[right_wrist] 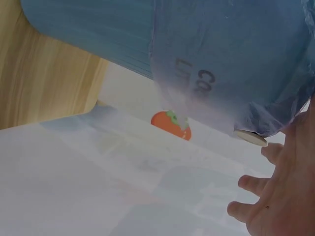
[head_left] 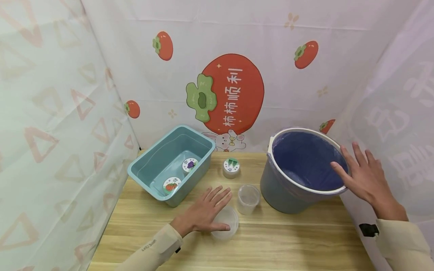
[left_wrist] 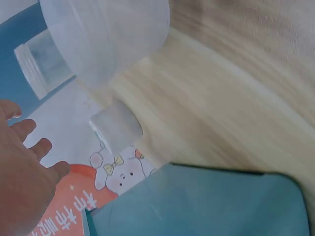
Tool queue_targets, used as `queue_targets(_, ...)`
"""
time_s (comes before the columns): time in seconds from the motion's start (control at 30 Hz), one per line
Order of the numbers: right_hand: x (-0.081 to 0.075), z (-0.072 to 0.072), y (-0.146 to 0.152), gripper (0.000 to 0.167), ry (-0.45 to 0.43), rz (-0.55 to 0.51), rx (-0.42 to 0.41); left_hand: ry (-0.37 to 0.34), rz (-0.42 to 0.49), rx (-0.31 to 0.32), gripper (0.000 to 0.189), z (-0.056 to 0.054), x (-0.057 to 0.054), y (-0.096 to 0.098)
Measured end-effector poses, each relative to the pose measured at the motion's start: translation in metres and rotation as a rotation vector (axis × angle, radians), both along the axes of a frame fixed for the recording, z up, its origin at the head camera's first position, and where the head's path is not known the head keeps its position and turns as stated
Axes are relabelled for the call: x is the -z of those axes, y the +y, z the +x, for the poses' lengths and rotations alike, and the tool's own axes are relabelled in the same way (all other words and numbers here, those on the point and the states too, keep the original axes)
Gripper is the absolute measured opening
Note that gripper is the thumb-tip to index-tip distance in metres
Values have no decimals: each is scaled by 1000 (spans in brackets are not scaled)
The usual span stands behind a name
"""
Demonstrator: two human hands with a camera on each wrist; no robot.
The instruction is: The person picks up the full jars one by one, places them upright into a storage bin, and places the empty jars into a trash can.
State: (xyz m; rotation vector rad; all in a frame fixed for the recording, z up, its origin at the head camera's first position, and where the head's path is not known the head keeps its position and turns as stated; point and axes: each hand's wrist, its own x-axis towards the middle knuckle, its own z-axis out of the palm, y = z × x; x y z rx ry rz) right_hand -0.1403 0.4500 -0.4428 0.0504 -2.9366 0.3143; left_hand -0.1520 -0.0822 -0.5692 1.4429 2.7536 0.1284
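Observation:
My left hand (head_left: 205, 210) is spread with straight fingers over a wide clear plastic container (head_left: 231, 223), partly hiding it. Just beyond stands a narrower clear plastic cup (head_left: 248, 200); the left wrist view shows the cup (left_wrist: 45, 66) near my fingers, with nothing gripped. My right hand (head_left: 366, 178) has its fingers apart at the right rim of a large blue bucket (head_left: 285, 195) lined with a clear bag. In the right wrist view, the right hand (right_wrist: 283, 196) is close beside the bucket's bagged wall (right_wrist: 221, 59).
A teal rectangular bin (head_left: 169, 131) at the left holds two round containers with printed lids, an orange-red one (head_left: 171, 185) and a purple one (head_left: 189, 164). Between bin and bucket stands a small jar (head_left: 231, 168) with a green-printed lid. Printed cloth walls (head_left: 142, 75) enclose the wooden table (head_left: 271, 248).

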Motion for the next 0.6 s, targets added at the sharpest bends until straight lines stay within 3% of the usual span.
queue_targets(0.6,-2,-2,-2,75,-115,-32,-44,-21,-4,-19,117,10,37,11)
